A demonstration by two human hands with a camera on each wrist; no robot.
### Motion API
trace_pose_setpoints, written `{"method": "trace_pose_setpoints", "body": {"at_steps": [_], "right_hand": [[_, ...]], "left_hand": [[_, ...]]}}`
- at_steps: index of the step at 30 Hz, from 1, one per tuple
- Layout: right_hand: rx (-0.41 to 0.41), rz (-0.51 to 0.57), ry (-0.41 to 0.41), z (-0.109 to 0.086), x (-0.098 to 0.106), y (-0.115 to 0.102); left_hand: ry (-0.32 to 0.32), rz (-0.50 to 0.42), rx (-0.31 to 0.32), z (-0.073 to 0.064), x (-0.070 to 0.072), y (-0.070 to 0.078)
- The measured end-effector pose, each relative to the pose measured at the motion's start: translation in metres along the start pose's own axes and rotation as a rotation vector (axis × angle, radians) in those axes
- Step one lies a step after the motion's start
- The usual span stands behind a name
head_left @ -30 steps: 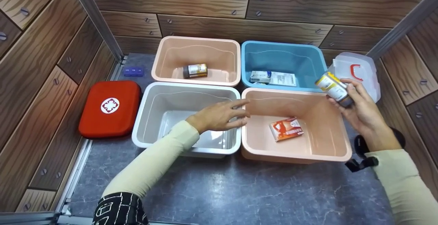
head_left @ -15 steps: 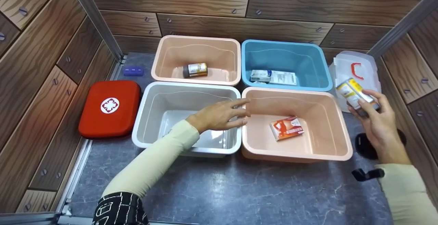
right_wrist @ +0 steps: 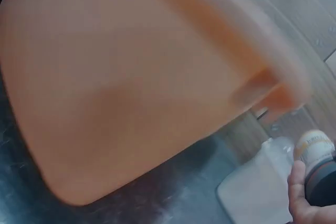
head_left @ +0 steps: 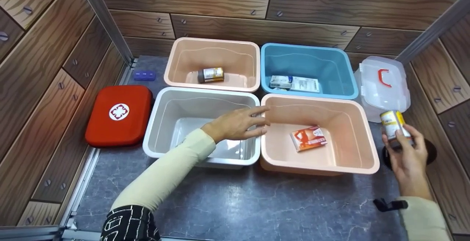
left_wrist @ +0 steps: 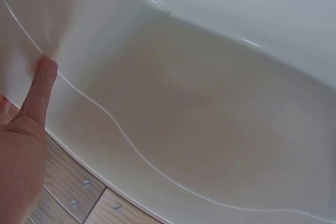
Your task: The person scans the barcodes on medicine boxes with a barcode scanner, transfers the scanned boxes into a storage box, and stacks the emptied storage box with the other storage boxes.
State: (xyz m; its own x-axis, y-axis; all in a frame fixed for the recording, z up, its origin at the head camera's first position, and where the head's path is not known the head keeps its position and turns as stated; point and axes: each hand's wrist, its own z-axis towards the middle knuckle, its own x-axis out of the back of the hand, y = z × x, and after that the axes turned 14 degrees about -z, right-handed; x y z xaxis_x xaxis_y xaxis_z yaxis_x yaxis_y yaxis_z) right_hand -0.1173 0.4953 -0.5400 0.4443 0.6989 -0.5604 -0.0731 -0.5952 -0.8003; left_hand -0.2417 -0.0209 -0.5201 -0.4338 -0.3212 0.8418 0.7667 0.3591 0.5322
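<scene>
My right hand [head_left: 411, 160] grips a pill bottle [head_left: 391, 122] with a yellow and white label, right of the front peach bin [head_left: 352, 138]. In the right wrist view the bottle [right_wrist: 314, 146] shows its dark cap at the lower right edge. My left hand [head_left: 237, 124] lies palm down over the right rim of the white bin [head_left: 165, 116], fingers spread and holding nothing. In the left wrist view its thumb [left_wrist: 41, 90] is against the bin's inner wall. A red and white box [head_left: 308, 138] lies in the front peach bin.
The rear peach bin [head_left: 183, 59] contains another bottle [head_left: 213, 75]; the blue bin [head_left: 312, 57] has white boxes [head_left: 293, 83]. A clear case [head_left: 385, 94] with a red handle stands right, a black round object [head_left: 430, 153] nearby. Left are a red first-aid case [head_left: 102, 116] and a purple pillbox [head_left: 144, 75].
My right hand has moved right and toward me with the pill bottle, from over the front peach bin's far right corner to beyond its right side. My left hand has stayed put.
</scene>
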Motion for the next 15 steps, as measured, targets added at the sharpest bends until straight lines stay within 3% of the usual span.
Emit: {"method": "trace_pose_setpoints", "body": {"at_steps": [6, 15], "right_hand": [[-0.041, -0.031, 0.216, -0.008, 0.008, 0.023], [-0.085, -0.114, 0.361, -0.01, 0.015, 0.045]], "left_hand": [[0.012, 0.006, -0.019, 0.001, -0.001, -0.001], [0.01, 0.006, -0.014, 0.001, 0.0, -0.001]]}}
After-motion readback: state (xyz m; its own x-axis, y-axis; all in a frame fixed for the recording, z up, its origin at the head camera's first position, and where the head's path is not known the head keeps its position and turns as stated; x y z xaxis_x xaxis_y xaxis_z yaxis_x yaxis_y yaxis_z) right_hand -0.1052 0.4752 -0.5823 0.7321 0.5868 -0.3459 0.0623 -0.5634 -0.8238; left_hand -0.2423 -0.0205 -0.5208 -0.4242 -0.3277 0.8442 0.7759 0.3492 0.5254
